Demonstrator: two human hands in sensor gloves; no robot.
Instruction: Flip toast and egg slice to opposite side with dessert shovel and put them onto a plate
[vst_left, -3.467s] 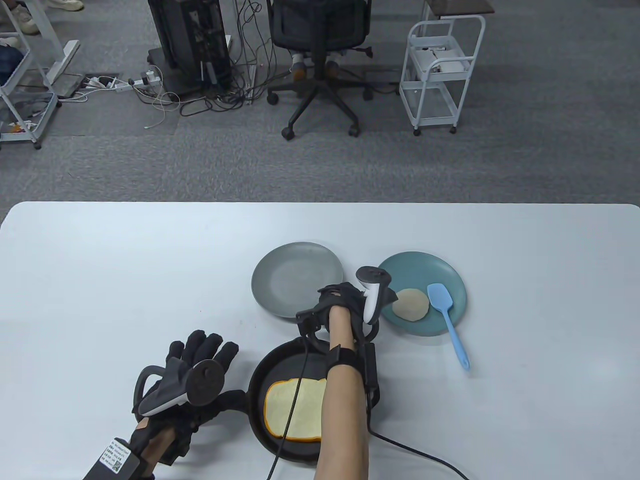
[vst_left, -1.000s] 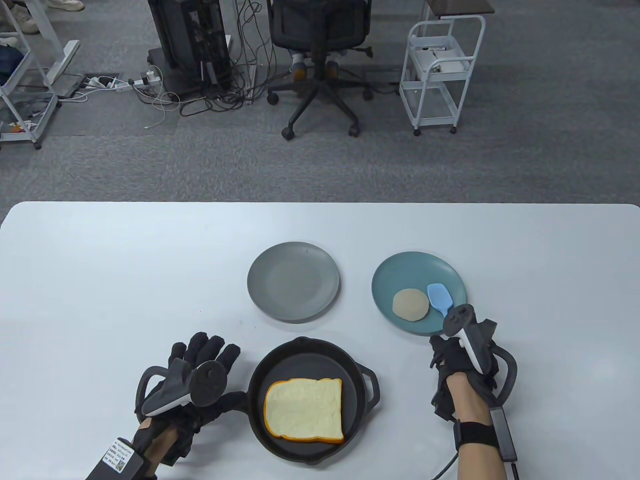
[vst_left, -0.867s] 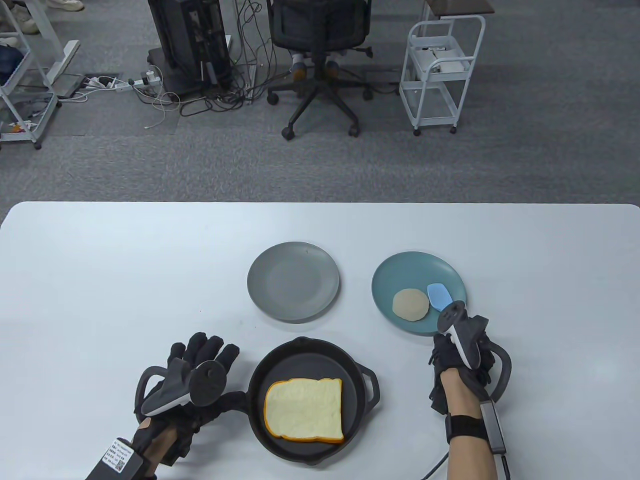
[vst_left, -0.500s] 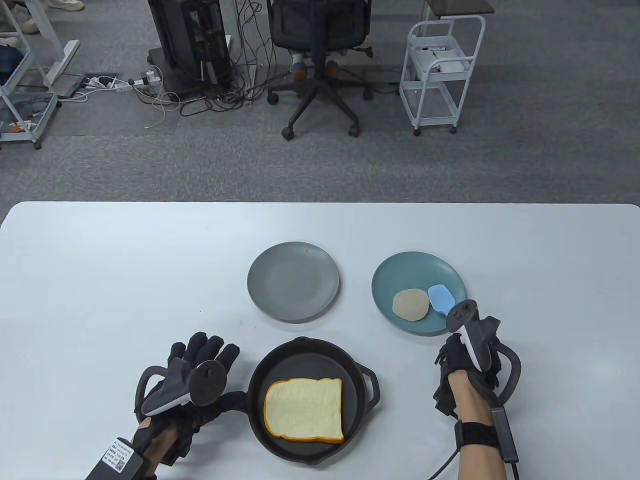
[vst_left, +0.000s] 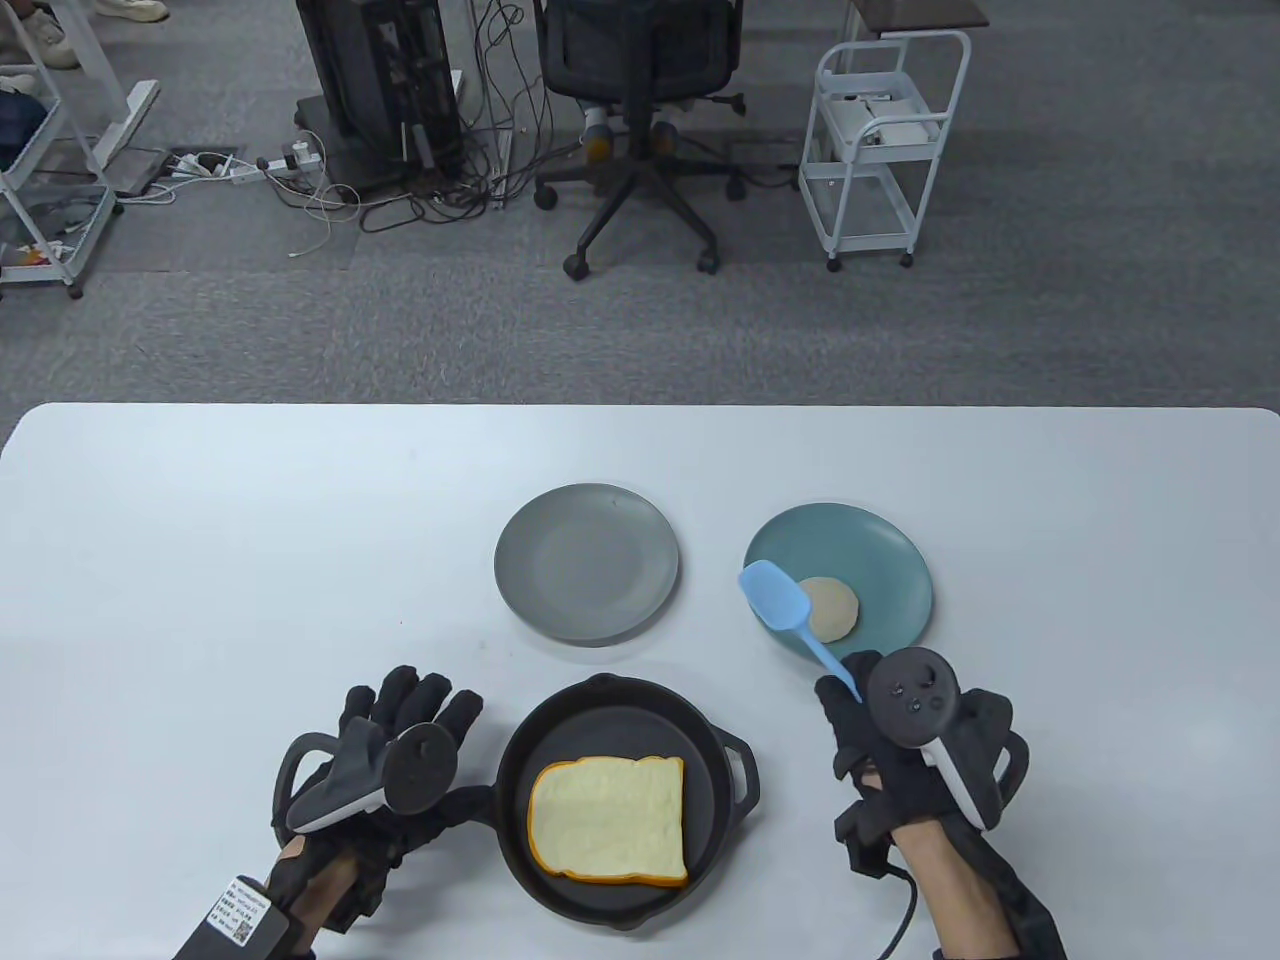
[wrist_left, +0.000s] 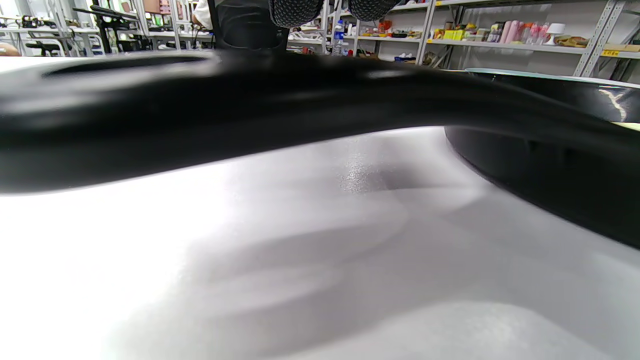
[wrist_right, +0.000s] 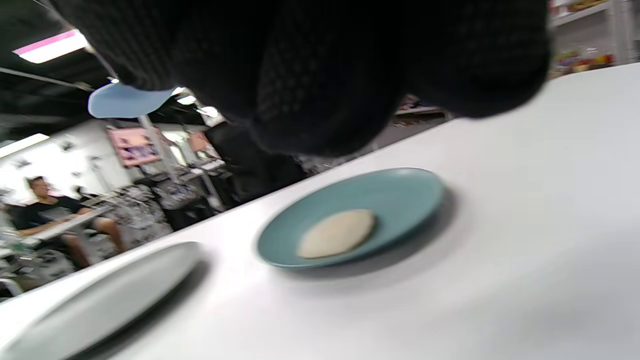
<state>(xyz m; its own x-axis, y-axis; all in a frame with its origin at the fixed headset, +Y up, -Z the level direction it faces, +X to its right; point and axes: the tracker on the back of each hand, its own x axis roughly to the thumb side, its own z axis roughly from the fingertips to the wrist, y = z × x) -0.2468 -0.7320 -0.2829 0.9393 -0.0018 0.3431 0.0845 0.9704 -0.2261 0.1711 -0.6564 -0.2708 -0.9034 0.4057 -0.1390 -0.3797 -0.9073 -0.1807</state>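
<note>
A slice of toast (vst_left: 608, 820) lies flat in the black skillet (vst_left: 518, 745) near the table's front edge. My left hand (vst_left: 410, 705) lies over the skillet handle (wrist_left: 200, 110) with fingers straight and spread. The round pale egg slice (vst_left: 832, 610) (wrist_right: 337, 232) sits on the teal plate (vst_left: 890, 560) (wrist_right: 400, 192). My right hand (vst_left: 850, 715) grips the handle of the light blue dessert shovel (vst_left: 775, 597). The shovel's blade (wrist_right: 127, 100) is lifted off the table and points up-left over the teal plate's left rim, beside the egg slice.
A grey plate (vst_left: 587, 562) (wrist_right: 100, 295) with nothing on it stands left of the teal plate, behind the skillet. Beyond the table's far edge are an office chair (vst_left: 640, 110) and a white trolley (vst_left: 880, 150) on the carpet.
My right hand closed on the shovel's handle and lifted it off the teal plate, swinging the blade from the egg's right to its left. The left hand and toast stayed put.
</note>
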